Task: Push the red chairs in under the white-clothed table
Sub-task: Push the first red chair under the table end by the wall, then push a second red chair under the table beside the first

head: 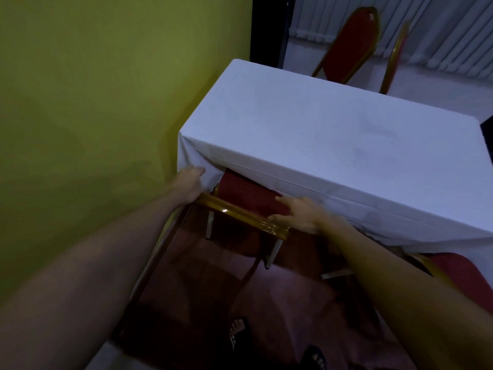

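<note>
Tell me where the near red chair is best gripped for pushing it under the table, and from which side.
Grip the gold top rail of the near red chair at its two corners, coming from behind the backrest. The rail runs roughly parallel to the white-clothed table edge. The left hand and right hand already sit at those ends.

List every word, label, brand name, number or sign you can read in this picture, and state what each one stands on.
None: no readable text shows anywhere.
The white tablecloth is plain.
The yellow-green wall is bare.
The red chair at the left hand and right hand shows only a faint woven pattern, no lettering.
The far chair has a small mark near its top, too small and blurred to read.
</note>
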A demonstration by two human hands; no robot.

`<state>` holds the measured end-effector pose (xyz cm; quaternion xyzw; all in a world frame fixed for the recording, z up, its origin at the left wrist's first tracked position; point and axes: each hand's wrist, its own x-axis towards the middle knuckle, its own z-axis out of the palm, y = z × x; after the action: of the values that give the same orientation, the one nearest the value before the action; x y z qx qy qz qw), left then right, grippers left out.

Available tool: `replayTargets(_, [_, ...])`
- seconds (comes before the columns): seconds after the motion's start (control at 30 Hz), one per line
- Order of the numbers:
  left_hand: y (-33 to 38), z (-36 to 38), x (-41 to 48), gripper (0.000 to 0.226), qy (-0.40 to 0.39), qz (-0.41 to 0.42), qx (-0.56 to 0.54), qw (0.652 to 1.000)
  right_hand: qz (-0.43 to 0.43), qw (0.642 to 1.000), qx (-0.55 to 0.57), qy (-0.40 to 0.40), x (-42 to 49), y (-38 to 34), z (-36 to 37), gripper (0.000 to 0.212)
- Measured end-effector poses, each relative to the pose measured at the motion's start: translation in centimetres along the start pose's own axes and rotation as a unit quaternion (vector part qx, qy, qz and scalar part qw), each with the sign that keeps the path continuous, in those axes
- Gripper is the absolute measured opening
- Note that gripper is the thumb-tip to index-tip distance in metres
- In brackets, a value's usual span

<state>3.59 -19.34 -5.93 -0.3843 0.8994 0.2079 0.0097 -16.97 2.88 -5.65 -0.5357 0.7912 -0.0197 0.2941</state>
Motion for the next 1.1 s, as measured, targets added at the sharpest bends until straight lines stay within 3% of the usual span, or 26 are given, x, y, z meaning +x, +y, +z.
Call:
replayTargets(0.07, [2.3, 0.7, 0.2, 0.03, 0.012, 0.031, -0.006, 0.999, 0.032, 0.999, 0.021, 0.038, -2.2, 2.7, -0.6, 0.071])
replayTargets(0.27, [12.5, 3.9, 0.2, 0.063, -0.032, 0.082, 0.013, 0.996, 0.15, 0.978, 0.046, 0.135, -11.0, 11.7, -1.9, 0.072])
replayTargets(0.43, [24.1, 8.5, -1.7, 0.065, -0.035, 0.157, -0.015, 0.987, 0.206, 0.955, 0.07, 0.199, -20.3, 19.6, -2.4, 0.069])
replayTargets(0.73, [41.8, 18.3, -8.9, 0.063, -0.065, 0.212, -0.053, 0.974, 0.224, 0.953, 0.065, 0.191, -33.1, 31.1, -1.5, 0.069])
replayTargets(0.9, [46.1, 21.6, -10.3, 0.062, -0.118, 0.257, 0.019, 0.959, 0.204, 0.96, 0.075, 0.175, -34.9, 35.4, -0.4, 0.077])
replayTargets(1.1, [48.4, 23.2, -10.7, 0.072, -0.16, 0.322, 0.09, 0.929, 0.18, 0.973, 0.083, 0.121, -34.3, 38.9, 1.9, 0.057])
